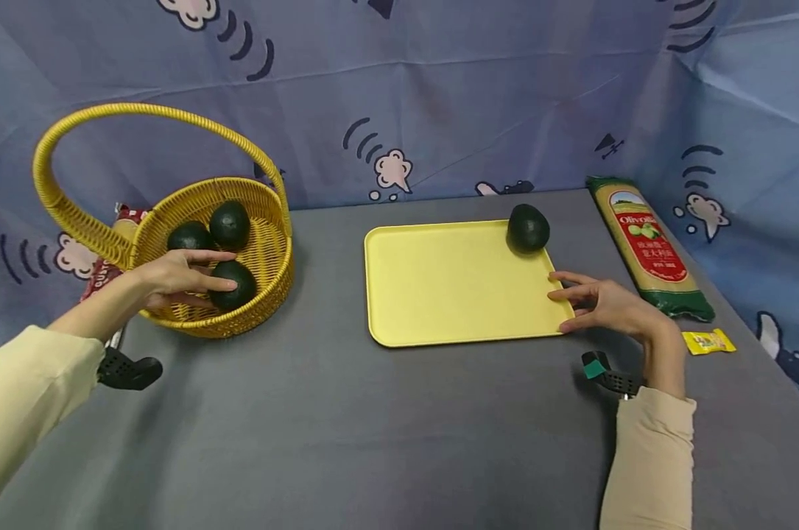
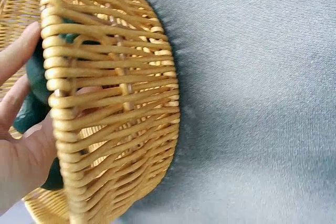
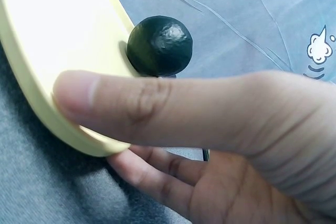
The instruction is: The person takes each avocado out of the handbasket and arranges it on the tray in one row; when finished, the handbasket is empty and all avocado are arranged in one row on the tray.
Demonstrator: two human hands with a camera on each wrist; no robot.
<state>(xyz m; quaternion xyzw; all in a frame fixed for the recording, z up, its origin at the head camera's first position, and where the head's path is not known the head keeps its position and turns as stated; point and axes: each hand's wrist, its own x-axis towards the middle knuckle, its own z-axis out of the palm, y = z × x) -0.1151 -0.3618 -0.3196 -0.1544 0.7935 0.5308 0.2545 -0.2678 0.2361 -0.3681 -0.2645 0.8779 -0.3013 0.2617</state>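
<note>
My left hand (image 1: 180,278) reaches over the rim into a yellow wicker basket (image 1: 283,283) and grips a dark green avocado (image 1: 235,287) at the front. Two more avocados, one at the left (image 1: 190,235) and one farther back (image 1: 230,225), lie behind it. In the left wrist view, the basket's woven side (image 2: 113,103) hides part of the hand and fruit. My right hand (image 1: 604,303) pinches the right end of a yellow tray (image 1: 452,287), thumb over the rim and fingers beneath. Another avocado (image 1: 528,228) rests at the tray's back right corner.
The basket's tall handle (image 1: 154,110) arches up at the left. Behind the basket lies a red package (image 1: 102,276). At the right are a pasta bag (image 1: 651,246) and a small yellow packet (image 1: 708,341). A printed blue cloth (image 1: 492,103) hangs behind the grey table (image 1: 386,427).
</note>
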